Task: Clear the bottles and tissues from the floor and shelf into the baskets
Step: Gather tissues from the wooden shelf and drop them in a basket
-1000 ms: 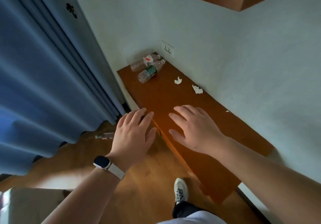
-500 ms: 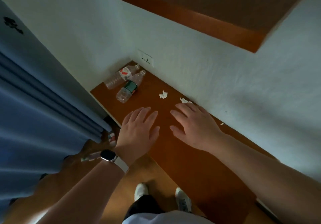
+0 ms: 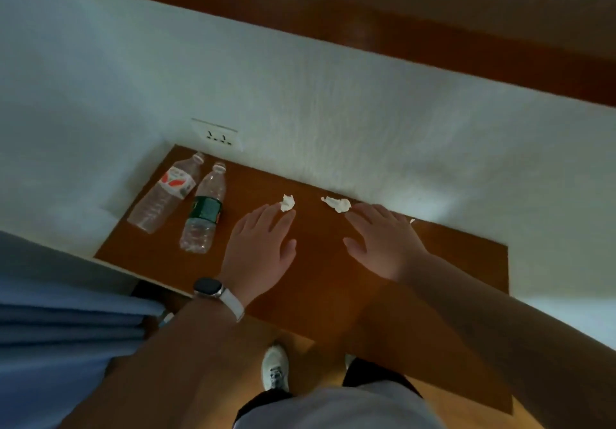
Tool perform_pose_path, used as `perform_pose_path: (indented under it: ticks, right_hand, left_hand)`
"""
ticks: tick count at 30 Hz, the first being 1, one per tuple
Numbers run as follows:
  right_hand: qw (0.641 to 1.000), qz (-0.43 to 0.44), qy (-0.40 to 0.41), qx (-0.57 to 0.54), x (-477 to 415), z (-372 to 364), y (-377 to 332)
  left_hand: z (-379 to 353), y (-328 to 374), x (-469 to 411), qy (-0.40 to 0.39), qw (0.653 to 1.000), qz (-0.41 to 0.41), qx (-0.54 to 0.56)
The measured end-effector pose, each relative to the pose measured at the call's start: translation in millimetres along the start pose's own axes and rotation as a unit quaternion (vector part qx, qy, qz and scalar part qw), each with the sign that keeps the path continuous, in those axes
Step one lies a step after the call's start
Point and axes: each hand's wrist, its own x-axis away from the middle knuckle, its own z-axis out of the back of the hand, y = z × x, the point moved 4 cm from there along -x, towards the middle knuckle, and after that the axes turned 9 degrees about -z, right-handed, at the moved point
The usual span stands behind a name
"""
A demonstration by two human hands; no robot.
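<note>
left hand [image 3: 258,245]: released, fingers straight, holding nothing, fingertips just beside left tissue [image 3: 287,202] | right hand [image 3: 383,242]: released, spread flat, holding nothing, fingertips just beside right tissue [image 3: 337,203] | both tissues: on brown shelf [image 3: 333,295], far side, near wall | red-label bottle [image 3: 166,192], green-label bottle [image 3: 205,208]: lying side by side, far left of shelf, below socket [image 3: 218,135]

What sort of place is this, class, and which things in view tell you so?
Probably a bedroom or hotel room, though that is a guess. A wooden shelf runs along a white wall, a socket sits just above the shelf, and a blue curtain hangs at the left.
</note>
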Motion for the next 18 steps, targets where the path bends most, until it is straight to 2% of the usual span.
perform_pose_path:
  ticks: [7, 13, 18]
  right_hand:
    - [0.998, -0.063, 0.008, 0.002, -20.9, -30.9, -9.6]
    - [0.997, -0.077, 0.001, -0.016, -66.4, -55.7, -1.8]
    - [0.993, -0.109, 0.015, -0.043, -93.3, -85.7, 2.1]
  left_hand:
    - [-36.4, -37.1, -27.0, -0.042, 0.997, -0.048, 0.033]
    - [-71.1, -57.5, -67.4, -0.039, 0.997, -0.028, 0.065]
    - [-115.3, -69.9, -85.7, -0.085, 0.994, -0.018, 0.073]
